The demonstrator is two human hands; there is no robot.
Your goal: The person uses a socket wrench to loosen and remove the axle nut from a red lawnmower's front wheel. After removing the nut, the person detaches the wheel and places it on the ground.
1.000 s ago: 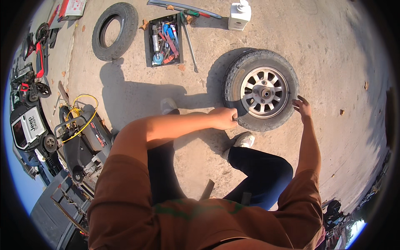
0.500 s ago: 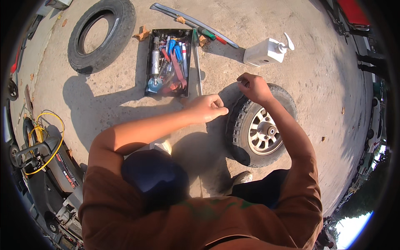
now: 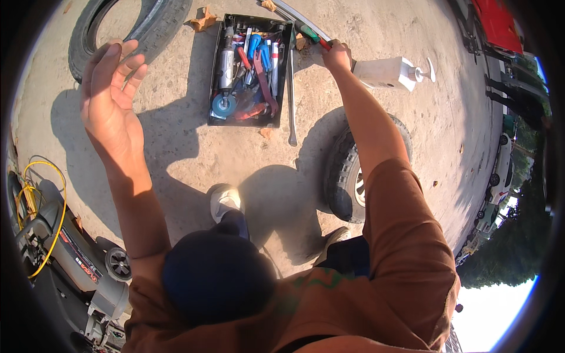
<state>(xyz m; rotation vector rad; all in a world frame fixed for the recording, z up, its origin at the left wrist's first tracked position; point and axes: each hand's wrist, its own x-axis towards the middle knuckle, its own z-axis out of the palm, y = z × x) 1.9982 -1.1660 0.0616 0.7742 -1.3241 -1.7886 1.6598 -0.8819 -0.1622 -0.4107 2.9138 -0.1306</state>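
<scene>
My left hand (image 3: pixel 115 100) is raised with its fingers spread and nothing in it, in front of a loose black tire (image 3: pixel 168 26). My right hand (image 3: pixel 338 57) reaches far out, its fingers curled down at the red end of a green-and-red-handled tool (image 3: pixel 311 33) and the near end of a long grey metal strip (image 3: pixel 303 19). Its fingertips are partly hidden, so which of the two it grips cannot be told. Just right of that hand is a white pump bottle (image 3: pixel 385 73). Under my right forearm stands a wheel with a knobby tire (image 3: pixel 341 176) and pale spoked rim.
A black tool box (image 3: pixel 244 122) holds a grinder-like tool, a red wrench and several blue-handled tools. A metal pry bar (image 3: pixel 292 100) lies along its right side. At left stands a grey wheeled machine (image 3: pixel 82 253) with a yellow cable (image 3: pixel 63 206). Dry leaves (image 3: pixel 203 20) are scattered about.
My right hand has moved from above the wheel out to the tool and strip. My left hand has swung left and up, its fingers opening. The view has shifted, and I lean forward.
</scene>
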